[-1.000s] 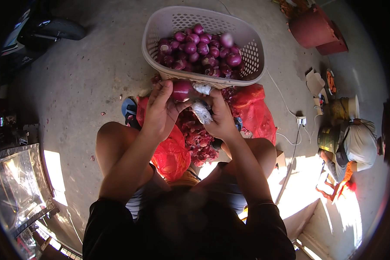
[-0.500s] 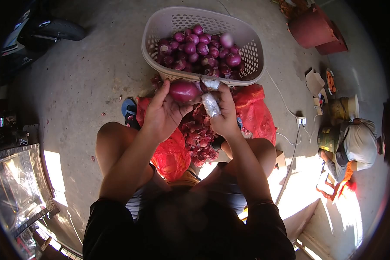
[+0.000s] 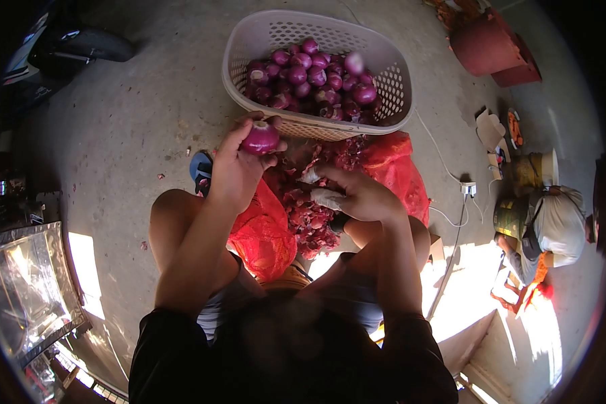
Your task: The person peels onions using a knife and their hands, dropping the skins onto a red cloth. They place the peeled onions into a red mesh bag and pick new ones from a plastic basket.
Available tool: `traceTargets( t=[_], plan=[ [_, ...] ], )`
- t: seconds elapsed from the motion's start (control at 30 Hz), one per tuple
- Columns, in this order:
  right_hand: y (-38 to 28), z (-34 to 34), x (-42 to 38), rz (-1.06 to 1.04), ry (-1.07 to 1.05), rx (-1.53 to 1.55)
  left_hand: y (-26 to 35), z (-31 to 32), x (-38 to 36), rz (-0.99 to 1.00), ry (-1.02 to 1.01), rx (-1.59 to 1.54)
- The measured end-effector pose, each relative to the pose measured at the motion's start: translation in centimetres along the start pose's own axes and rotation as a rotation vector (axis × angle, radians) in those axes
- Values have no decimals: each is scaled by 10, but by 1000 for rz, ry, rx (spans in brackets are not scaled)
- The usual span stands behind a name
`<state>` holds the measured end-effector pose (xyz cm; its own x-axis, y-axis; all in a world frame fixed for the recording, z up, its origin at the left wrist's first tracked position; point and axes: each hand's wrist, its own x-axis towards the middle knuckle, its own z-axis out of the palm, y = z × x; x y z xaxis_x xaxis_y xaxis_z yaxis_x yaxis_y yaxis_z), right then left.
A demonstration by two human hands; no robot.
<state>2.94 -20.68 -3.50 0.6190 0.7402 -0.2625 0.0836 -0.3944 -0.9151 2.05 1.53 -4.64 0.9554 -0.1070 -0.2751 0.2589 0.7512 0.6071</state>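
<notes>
My left hand [image 3: 236, 168] is closed around a red onion [image 3: 260, 138], raised just below the near rim of the basket. The onion's pale cut end faces up. My right hand [image 3: 370, 195] hovers over a heap of red onion skins [image 3: 306, 225], thumb and finger apart, with nothing visible between them. Silvery-white wrapping [image 3: 327, 198] covers the tips of its thumb and a finger. In front of both hands stands a plastic basket [image 3: 241, 54] partly filled with shiny peeled red onions [image 3: 316, 77].
Red mesh bags [image 3: 266, 236] lie by my legs on both sides of the skins. At right are a power plug and cord [image 3: 467, 188], an open carton [image 3: 489, 128] and another person [image 3: 559, 222] bending down. A motorbike wheel [image 3: 94, 46] shows at upper left.
The hands have separated. My left hand has moved slightly left with the onion, which has turned cut end up. My right hand has dropped toward the skins and opened.
</notes>
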Motion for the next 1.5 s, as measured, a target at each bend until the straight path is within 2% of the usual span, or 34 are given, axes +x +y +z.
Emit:
traceTargets(
  t=[0.1, 0.23, 0.37, 0.43, 0.5, 0.6, 0.7, 0.73, 0.83, 0.87, 0.97, 1.0, 1.1, 1.13, 1.23, 1.27, 1.33, 1.37, 1.47, 1.5],
  plan=[
    [8, 0, -8, 230, 30, -396, 5, -4, 5, 45, 46, 102],
    [-8, -10, -11, 403, 95, -379, 2, 0, 9, 6, 73, 220],
    [13, -52, -5, 369, 447, -333, -3, 2, 15, -14, 74, 317],
    [28, -87, 11, 513, 577, -582, -4, 3, 16, -9, 77, 329],
    [65, -132, 36, 499, 428, -722, -5, 2, 20, 5, 71, 348],
    [74, -155, 70, 800, 116, -690, -7, -2, 39, 47, 4, 259],
    [133, -162, 86, 696, 54, -880, -5, 8, 72, 75, 23, 275],
    [135, -158, 87, 554, 93, -966, -4, 8, 80, 99, -17, 183],
    [134, -154, 90, 665, 11, -864, -6, 6, 87, 20, 120, -22],
    [136, -153, 93, 672, 7, -894, -9, 7, 86, 49, 155, 54],
    [157, -149, 101, 689, -8, -949, -19, -1, 85, 287, 47, 549],
    [160, -149, 103, 698, -9, -944, -18, -7, 82, 343, -55, 724],
    [158, -150, 103, 673, 25, -962, -15, -18, 60, 302, -217, 1214],
    [155, -148, 102, 653, 36, -970, -12, -19, 52, 359, -279, 1322],
    [133, -155, 82, 487, 208, -900, 2, -31, 30, 144, -425, 1659],
    [111, -162, 75, 650, 205, -647, 4, -30, 22, -37, -470, 1741],
    [87, -165, 48, 462, 327, -483, 6, -28, 5, -409, -556, 1882],
    [88, -171, 36, 335, 371, -394, -2, -33, -2, -518, -654, 1819],
    [11, -155, -2, 450, 339, -290, -38, -42, -17, -954, -900, 1660],
    [3, -148, -13, 420, 333, -252, -53, -48, -23, -999, -965, 1708]
  ],
)
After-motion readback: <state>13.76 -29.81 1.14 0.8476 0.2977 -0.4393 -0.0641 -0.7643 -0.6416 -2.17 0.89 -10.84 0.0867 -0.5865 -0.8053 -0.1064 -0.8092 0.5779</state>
